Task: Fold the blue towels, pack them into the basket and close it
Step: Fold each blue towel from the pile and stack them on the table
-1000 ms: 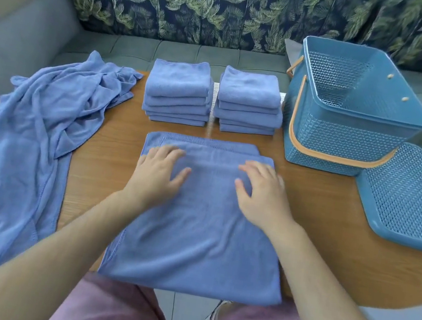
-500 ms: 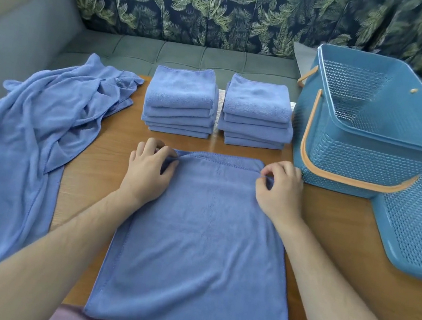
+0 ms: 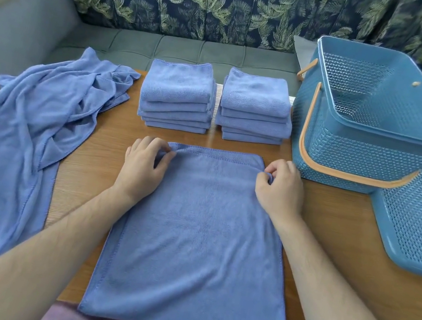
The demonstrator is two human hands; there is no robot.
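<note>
While flat on the table, towel with far corners in palm-down pinches (left hand, right hand)

You work from one view: a wide-angle camera worn on your head, positioned above the near edge of the table and facing forward and down. It sits close over the left hand and right hand, with the flat towel centred and both forearms entering from the bottom corners. The top of the frame reaches the leaf-patterned backrest; the basket lies at the right edge.
</note>
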